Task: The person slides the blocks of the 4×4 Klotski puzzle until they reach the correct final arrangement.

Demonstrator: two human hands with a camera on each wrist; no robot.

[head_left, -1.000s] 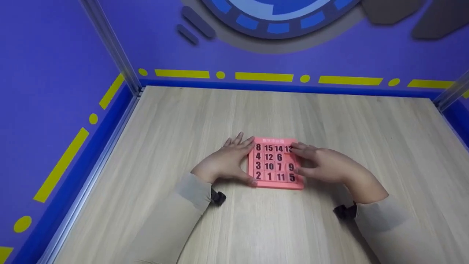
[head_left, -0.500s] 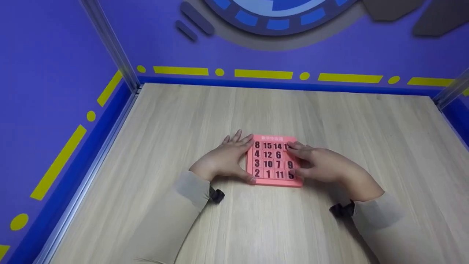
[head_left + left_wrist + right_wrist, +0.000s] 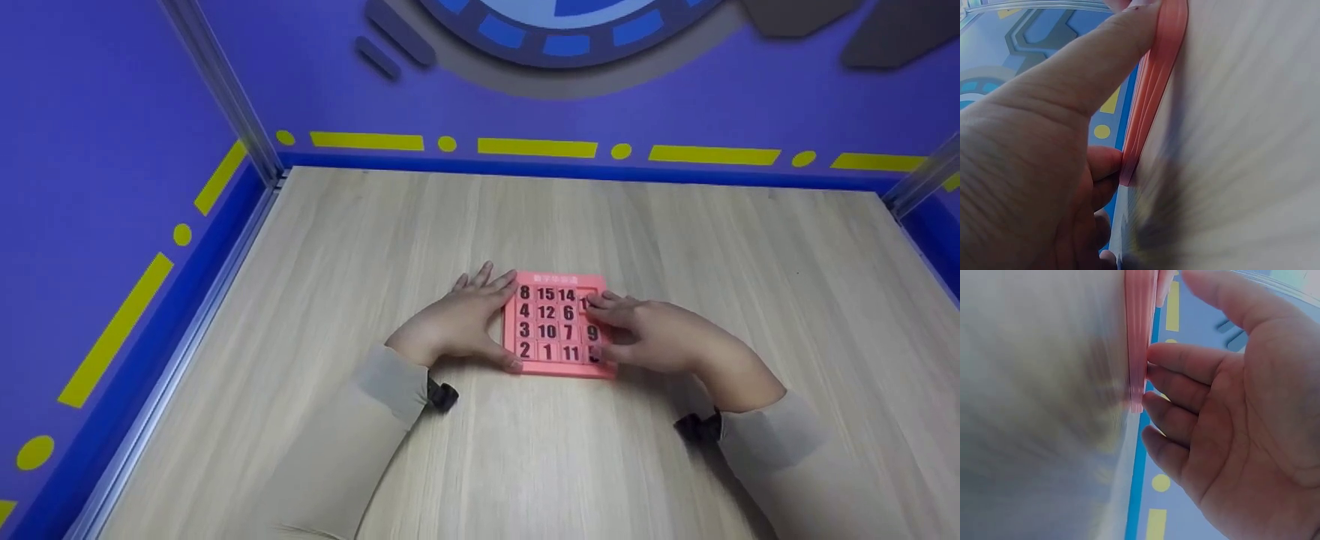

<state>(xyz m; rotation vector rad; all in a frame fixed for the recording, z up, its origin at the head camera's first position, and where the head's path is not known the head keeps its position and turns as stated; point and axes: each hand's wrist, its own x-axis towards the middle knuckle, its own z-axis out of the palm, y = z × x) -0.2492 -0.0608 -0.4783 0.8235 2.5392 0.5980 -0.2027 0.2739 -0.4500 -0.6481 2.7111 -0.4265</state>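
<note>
A pink number slide puzzle point(image 3: 555, 371) lies flat on the table, its tiles marked with black numerals. My left hand point(image 3: 457, 324) holds its left side, thumb at the near corner and index finger at the far one. In the left wrist view the thumb point(image 3: 1095, 64) reaches along the pink edge. My right hand point(image 3: 660, 335) lies over the puzzle's right side, fingertips on a partly covered tile point(image 3: 583, 303) in the right column. Its thumb is over the bottom right tile, hiding most of the numeral. In the right wrist view the fingers point(image 3: 1185, 365) are extended, slightly bent.
The wood-grain table point(image 3: 480, 457) runs back to a blue-purple wall point(image 3: 337, 97) with yellow marks. Another such panel point(image 3: 82, 187) stands along the left side, with a metal post point(image 3: 225, 90) in the corner. Both wrists wear black straps point(image 3: 442, 396).
My right fingertips have drawn the 13 tile down from the top row, leaving a gap above it. My right thumb has shifted onto the 5 tile. The left hand keeps its place on the puzzle.
</note>
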